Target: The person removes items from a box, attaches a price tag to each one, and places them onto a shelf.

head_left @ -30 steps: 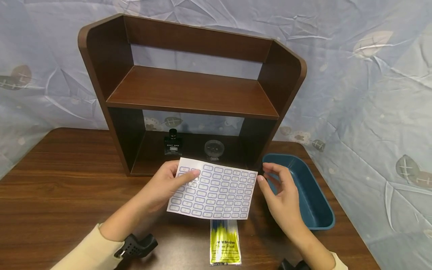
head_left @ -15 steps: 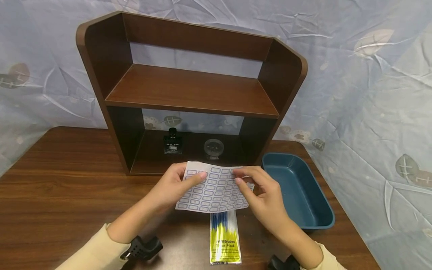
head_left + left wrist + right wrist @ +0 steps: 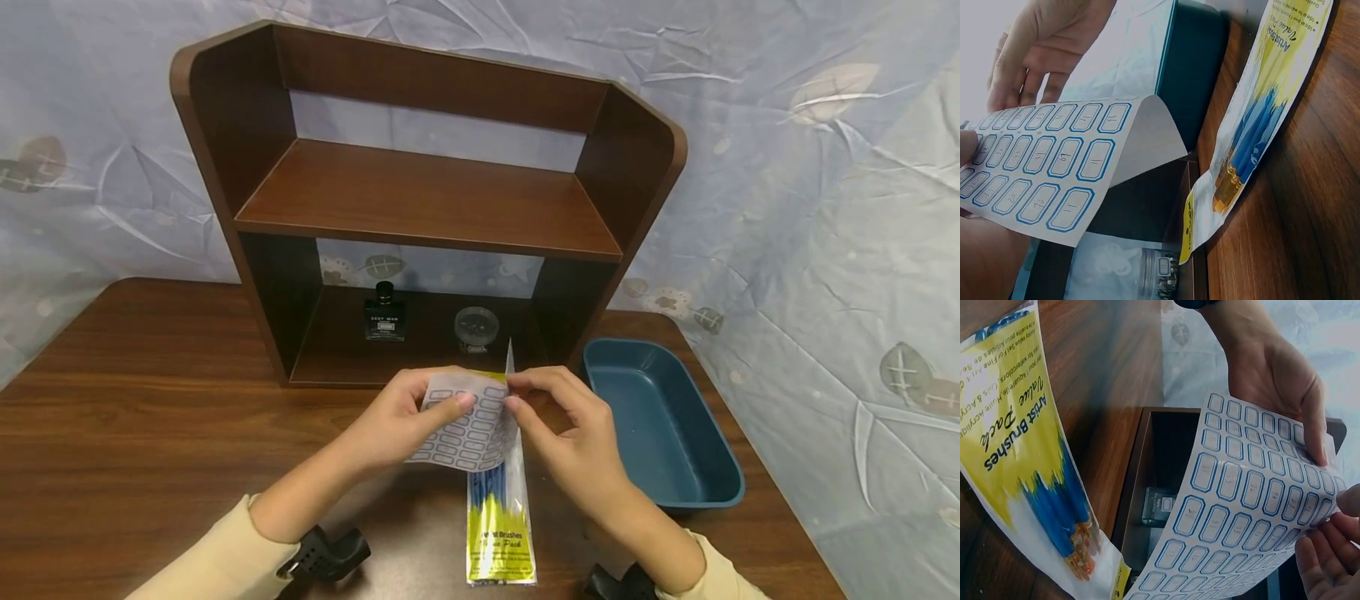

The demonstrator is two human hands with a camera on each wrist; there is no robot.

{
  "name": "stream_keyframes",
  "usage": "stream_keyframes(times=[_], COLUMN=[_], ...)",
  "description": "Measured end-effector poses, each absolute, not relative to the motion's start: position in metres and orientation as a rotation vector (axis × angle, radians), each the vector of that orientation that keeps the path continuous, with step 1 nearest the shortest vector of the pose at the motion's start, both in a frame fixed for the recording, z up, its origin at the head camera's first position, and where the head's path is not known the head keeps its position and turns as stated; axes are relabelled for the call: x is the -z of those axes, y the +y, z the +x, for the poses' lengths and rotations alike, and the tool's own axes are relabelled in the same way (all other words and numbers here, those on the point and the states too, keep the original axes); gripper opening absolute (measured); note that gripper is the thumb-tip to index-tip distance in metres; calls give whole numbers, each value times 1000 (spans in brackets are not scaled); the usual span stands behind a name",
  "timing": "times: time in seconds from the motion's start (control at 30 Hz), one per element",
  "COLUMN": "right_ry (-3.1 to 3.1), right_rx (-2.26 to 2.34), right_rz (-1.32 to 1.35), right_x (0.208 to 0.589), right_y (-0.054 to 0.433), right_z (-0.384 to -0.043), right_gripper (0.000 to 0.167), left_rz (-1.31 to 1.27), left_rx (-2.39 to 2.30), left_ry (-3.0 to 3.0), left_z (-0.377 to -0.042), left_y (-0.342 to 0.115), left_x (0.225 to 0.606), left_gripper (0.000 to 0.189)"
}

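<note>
A white sheet of blue-bordered sticker labels (image 3: 467,437) is bent over, its right part folding back and standing up edge-on. My left hand (image 3: 397,421) grips the sheet's left side, thumb across the printed face. With thumb and index finger, my right hand (image 3: 573,433) pinches the sheet at the bend. The bend shows as a curl in the right wrist view, with small printed numbers on the labels (image 3: 1235,487). Below the sheet lies a clear pack of artist brushes (image 3: 501,533), blue-handled with a yellow print; the sheet and hands hide part of it.
A dark brown two-tier shelf (image 3: 427,200) stands behind the hands. On its lower level are a black perfume bottle (image 3: 385,317) and a round clear container (image 3: 476,327). To the right, a blue plastic basin (image 3: 671,433) sits on the wooden table (image 3: 150,417).
My right hand moved left from the sheet's right edge, and the flat sheet is now bent back. My left hand shifted slightly right, and more of the brush pack shows.
</note>
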State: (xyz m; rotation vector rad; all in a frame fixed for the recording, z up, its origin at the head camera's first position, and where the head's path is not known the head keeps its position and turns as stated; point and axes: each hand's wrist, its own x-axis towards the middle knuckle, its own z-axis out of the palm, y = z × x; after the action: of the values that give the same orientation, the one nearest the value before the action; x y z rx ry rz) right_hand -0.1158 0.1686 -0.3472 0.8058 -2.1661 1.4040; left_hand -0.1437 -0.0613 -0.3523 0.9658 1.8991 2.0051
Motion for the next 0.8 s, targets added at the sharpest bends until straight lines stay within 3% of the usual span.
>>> stream_keyframes(times=[0.33, 0.8], right_ry=[-2099, -2063], right_rx=[-1468, -1489], right_rz=[858, 821], right_x=[347, 347], right_y=[167, 164], right_z=[-115, -115], right_gripper=[25, 22], left_rz=[1052, 972], left_rx=[-2028, -2030], left_ry=[1901, 1920], left_z=[-141, -139], left_y=[-57, -56], left_x=[350, 351], left_gripper=[30, 31])
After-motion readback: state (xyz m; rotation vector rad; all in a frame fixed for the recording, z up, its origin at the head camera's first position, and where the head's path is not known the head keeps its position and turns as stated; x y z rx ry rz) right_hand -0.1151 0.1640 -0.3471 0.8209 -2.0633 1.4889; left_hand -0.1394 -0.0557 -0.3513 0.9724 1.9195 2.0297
